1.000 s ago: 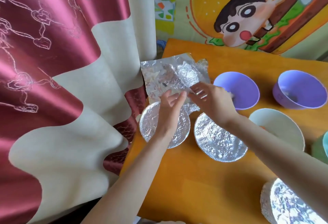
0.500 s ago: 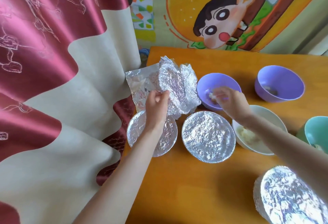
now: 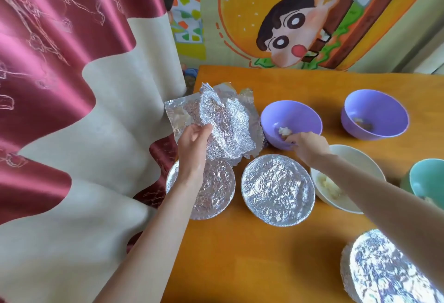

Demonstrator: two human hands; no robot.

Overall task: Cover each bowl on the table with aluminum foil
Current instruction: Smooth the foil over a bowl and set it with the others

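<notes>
Three bowls on the table [image 3: 240, 254] have their shiny lids on: the left covered bowl [image 3: 216, 197] by the left edge, the middle covered bowl [image 3: 277, 191] just beside it, and the third covered bowl [image 3: 384, 276] down at the near right corner. Four bowls are open, each with a bit of food inside: the near purple bowl [image 3: 290, 115], the far purple bowl [image 3: 377, 115] toward the far right, the white bowl [image 3: 365, 161] and the teal bowl [image 3: 430, 180] at the right edge. So the job looks about half done, and the step now is getting a new bowl ready for its cover. The left hand [image 3: 194, 141] pinches a crinkly foil sheet [image 3: 225, 129] with thumb and fingers and holds it up over the far left part of the table, above the foil pile [image 3: 177, 115] that lies flat there. The right hand [image 3: 310, 145] has its fingers curled on the near rim of the near purple bowl and seems to grip it. Next, I think, the foil sheet must go flat over that bowl, right in the middle, so some hangs over all around. Then both hands must press it down around the rim. The foil is thin and can tear, so it needs a soft touch.
</notes>
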